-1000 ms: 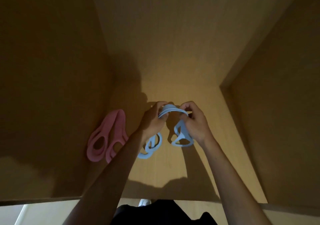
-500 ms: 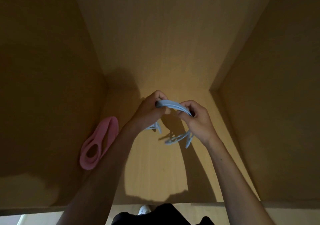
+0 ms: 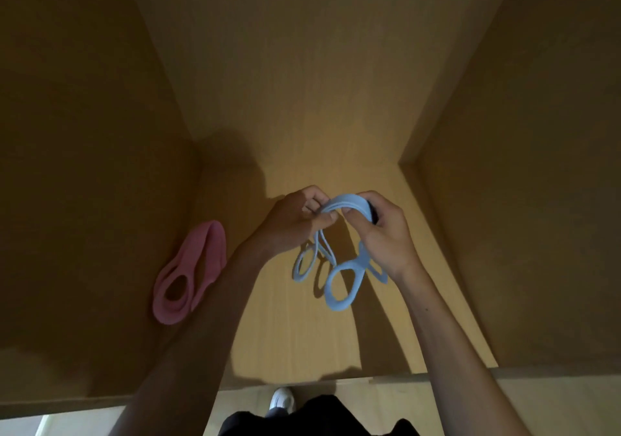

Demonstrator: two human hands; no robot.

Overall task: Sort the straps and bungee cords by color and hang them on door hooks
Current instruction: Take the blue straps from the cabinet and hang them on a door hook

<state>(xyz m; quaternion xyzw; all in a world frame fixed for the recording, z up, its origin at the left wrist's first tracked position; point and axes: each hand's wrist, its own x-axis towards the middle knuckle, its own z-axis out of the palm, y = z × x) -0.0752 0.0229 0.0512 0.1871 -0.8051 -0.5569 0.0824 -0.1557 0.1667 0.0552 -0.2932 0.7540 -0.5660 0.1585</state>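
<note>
The blue strap (image 3: 340,283) now dangles its loops lower, beneath the left grip (image 3: 295,222) and right grip (image 3: 384,233), which both pinch its folded top.

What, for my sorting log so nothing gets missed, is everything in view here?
light blue rubbery strap with ring-shaped ends: one bundle, light blue, held above the shelf, rings dangling
pink stretchy folded strap: one, pink, lying on the shelf by the left wall
wooden cabinet shelf: one, tan, under both straps
white shoe: one, white, on the floor below the shelf edge
black garment: one, black, bottom centre
left hand: one, pinching the blue strap
right hand: one, gripping the blue strap
</note>
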